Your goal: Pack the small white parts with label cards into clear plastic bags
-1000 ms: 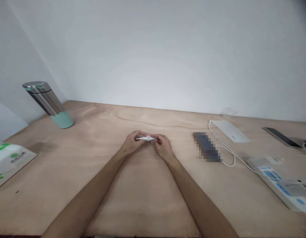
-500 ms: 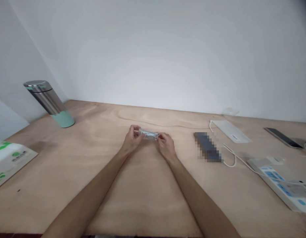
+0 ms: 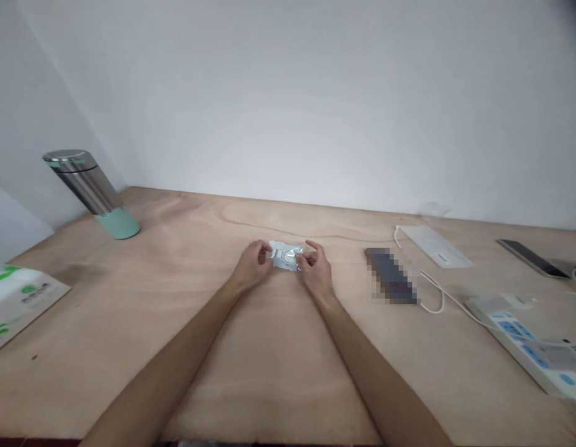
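Note:
A small clear plastic packet (image 3: 284, 255) with something pale and looped inside, perhaps a thin cord, lies between my two hands above the middle of the table. My left hand (image 3: 254, 263) pinches its left end between thumb and fingers. At the right end, the thumb and forefinger of my right hand (image 3: 316, 267) close on the plastic, with another finger raised. The packet's broad face is turned up toward me. What exactly it contains is too small to make out.
On the wooden table (image 3: 269, 360), a steel and mint-green flask (image 3: 94, 192) stands at left, beyond a white-and-green bag (image 3: 24, 301). Rightward lie a blurred dark device (image 3: 391, 276) with a white cable (image 3: 432, 279), a white pouch (image 3: 434, 247), a phone (image 3: 530, 257) and a blue-and-white box (image 3: 525, 341).
The packet has tilted so its flat face shows more. Both hands have turned slightly with it, and a finger of my right hand has lifted.

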Motion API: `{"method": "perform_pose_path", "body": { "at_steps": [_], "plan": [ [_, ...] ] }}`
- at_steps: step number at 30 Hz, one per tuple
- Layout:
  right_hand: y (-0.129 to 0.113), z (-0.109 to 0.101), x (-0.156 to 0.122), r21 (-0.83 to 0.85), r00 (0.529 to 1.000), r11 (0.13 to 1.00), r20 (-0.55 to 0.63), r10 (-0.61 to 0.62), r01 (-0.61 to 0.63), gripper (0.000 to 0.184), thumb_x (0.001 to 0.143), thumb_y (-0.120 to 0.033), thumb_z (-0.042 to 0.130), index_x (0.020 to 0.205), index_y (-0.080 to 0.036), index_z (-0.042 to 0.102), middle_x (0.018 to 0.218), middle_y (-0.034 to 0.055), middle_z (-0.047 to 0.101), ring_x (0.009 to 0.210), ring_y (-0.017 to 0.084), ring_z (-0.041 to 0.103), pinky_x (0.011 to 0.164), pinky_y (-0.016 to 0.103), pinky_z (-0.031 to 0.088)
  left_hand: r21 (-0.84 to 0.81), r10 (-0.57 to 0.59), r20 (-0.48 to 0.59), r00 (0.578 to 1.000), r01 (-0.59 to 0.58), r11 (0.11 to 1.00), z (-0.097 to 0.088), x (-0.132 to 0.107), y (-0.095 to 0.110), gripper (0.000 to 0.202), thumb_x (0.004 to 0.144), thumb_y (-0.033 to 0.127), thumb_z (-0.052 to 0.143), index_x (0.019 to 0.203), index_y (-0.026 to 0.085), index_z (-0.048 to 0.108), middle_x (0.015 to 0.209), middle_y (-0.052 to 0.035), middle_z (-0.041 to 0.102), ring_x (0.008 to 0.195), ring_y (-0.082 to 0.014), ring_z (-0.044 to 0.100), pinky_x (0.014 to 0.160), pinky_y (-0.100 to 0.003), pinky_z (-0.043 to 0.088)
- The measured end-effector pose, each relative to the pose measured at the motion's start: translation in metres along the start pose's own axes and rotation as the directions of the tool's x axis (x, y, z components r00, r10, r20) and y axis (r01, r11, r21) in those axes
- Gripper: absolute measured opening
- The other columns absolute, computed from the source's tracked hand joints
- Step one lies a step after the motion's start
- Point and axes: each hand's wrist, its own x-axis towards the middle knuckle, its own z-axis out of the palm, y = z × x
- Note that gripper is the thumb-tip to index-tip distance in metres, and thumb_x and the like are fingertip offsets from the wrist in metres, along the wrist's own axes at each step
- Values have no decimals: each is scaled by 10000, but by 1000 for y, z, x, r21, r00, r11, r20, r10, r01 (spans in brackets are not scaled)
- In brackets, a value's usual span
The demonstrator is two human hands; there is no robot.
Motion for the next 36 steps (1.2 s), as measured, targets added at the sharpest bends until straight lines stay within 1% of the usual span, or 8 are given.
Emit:
{"method": "perform_pose_path", "body": {
  "at_steps": [3,6,10,15,22,29,33,36],
  "plan": [
    [2,-1,1,-107,1000,994,-20,0,-2,481,772,-331,588,1217,-177,487,790,22,681,747,200,631,721,324,480,163,62,37,997,-68,984,0,0,-2,183,731,173,567,912,193,576,894,-42,620,892,-209,561,881,-385,445],
    [1,-2,2,-251,999,968,-39,-34,23,366,759,-328,607,1092,-185,558,748,24,676,771,220,618,743,340,460,256,88,59,994,-100,961,1,1,-7,176,756,192,550,921,191,612,900,-57,626,928,-231,552,918,-416,417],
    [-2,-3,2,-389,997,919,-29,-75,57,166,762,-330,604,879,-214,626,725,32,673,795,234,595,766,356,430,282,95,58,994,-108,953,3,0,-10,169,769,209,542,905,183,639,908,-73,622,945,-240,544,910,-410,428],
    [-2,-4,1,-467,994,881,-40,-98,69,143,773,-338,596,842,-216,628,752,47,670,807,239,576,761,358,407,283,105,71,992,-121,952,3,0,-8,210,752,182,532,931,184,640,912,-72,628,953,-239,549,906,-397,441],
    [-1,-4,1,-425,990,894,56,-127,138,130,807,-308,530,869,-213,593,676,19,624,726,215,561,696,322,410,302,116,176,978,-166,939,0,-3,-3,435,689,118,530,1118,184,563,1075,-91,602,1042,-255,534,954,-425,422],
    [-1,-3,-1,-429,954,853,174,-246,298,229,766,-102,432,889,-205,595,819,47,639,817,208,557,769,317,419,267,127,140,982,-161,950,0,-3,-9,515,685,57,468,1186,168,517,1098,-101,574,1046,-243,528,944,-405,440],
    [3,-3,0,-410,932,840,217,-289,356,311,750,-83,449,993,-194,608,890,62,643,885,219,555,838,340,423,271,129,110,985,-155,950,1,-2,-8,495,681,48,483,1159,170,531,1094,-94,589,1048,-242,524,953,-408,432],
    [5,-3,1,-425,937,837,208,-280,345,287,794,-121,459,1022,-195,616,917,73,647,902,230,559,851,363,430,242,143,72,987,-156,958,-1,-3,-3,442,696,79,518,1127,176,546,1092,-85,610,1034,-242,537,946,-408,434]
  ]
}}
